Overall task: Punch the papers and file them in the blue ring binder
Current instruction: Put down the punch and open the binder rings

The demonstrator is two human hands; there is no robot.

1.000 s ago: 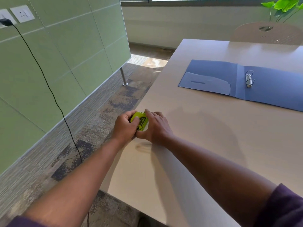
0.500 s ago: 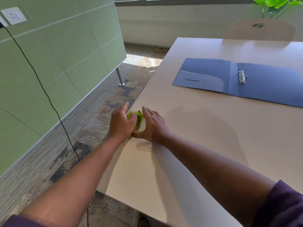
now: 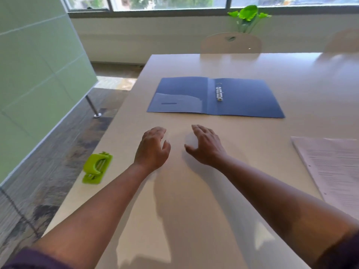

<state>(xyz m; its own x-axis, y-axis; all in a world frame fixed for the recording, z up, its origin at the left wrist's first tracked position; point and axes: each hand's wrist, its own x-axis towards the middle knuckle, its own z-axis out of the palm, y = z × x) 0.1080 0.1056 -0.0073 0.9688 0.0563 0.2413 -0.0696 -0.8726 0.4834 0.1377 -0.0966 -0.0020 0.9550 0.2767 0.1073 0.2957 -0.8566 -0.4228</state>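
Observation:
The blue ring binder (image 3: pixel 242 98) lies open flat on the table, its metal ring mechanism (image 3: pixel 219 94) just right of the spine. A stack of printed papers (image 3: pixel 334 169) with punched holes along its left edge lies at the right edge of view. The lime green hole punch (image 3: pixel 97 167) sits at the table's left edge. My left hand (image 3: pixel 152 149) and my right hand (image 3: pixel 206 146) hover over the bare table in front of the binder, fingers apart, holding nothing.
The beige table (image 3: pixel 194 210) ends at its left edge beside the punch, with carpet below. A green partition (image 3: pixel 38 74) stands to the left. Two chairs (image 3: pixel 231 43) and a potted plant (image 3: pixel 248 16) are beyond the far edge.
Both hands have let go of the green hole punch and moved right, toward the middle of the table. The view has swung right, bringing the papers into sight.

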